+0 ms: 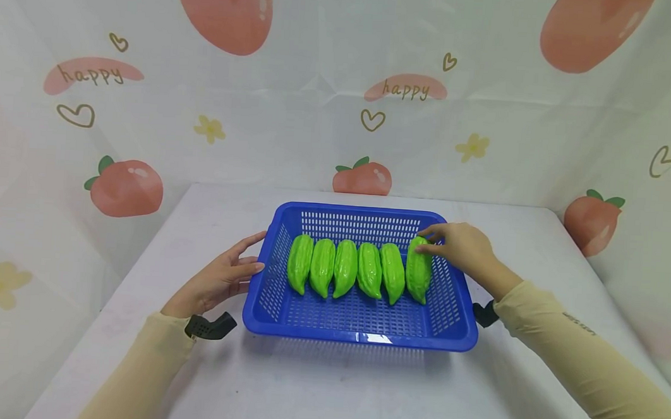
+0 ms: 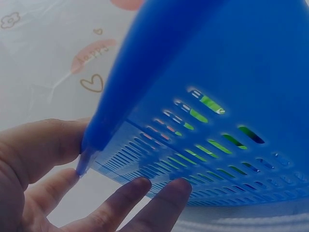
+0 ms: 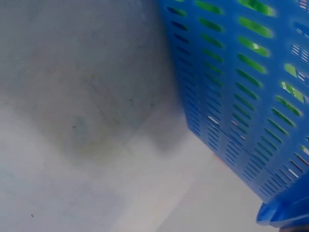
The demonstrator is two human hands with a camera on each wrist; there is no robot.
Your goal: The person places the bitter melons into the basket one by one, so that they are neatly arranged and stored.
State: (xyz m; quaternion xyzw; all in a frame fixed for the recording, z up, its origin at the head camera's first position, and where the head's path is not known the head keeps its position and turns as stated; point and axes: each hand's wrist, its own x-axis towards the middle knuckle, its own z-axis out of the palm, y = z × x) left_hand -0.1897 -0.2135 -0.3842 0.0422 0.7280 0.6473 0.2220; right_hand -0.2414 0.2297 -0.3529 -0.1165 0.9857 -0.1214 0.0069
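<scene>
A blue plastic basket [image 1: 329,334] with slotted walls stands on the table. Inside it, several bright green, ridged bitter melons [image 1: 346,270] lie side by side, tapered ends toward me. At the row's right end, my right hand [image 1: 466,247] pinches the upper end of one bitter melon [image 1: 418,277] between thumb and fingers. My left hand [image 1: 220,281] is at the basket's left side, its fingers extended and touching the rim. The left wrist view shows the thumb by the rim and fingertips [image 2: 179,189] along the outer wall. The right hand is out of the right wrist view.
The white table [image 1: 326,392] extends in front of the basket and to both sides. A white cloth [image 1: 294,138] printed with peaches, hearts and flowers hangs behind and around it. Dark wrist cameras [image 1: 211,325] are strapped at the cream sleeves.
</scene>
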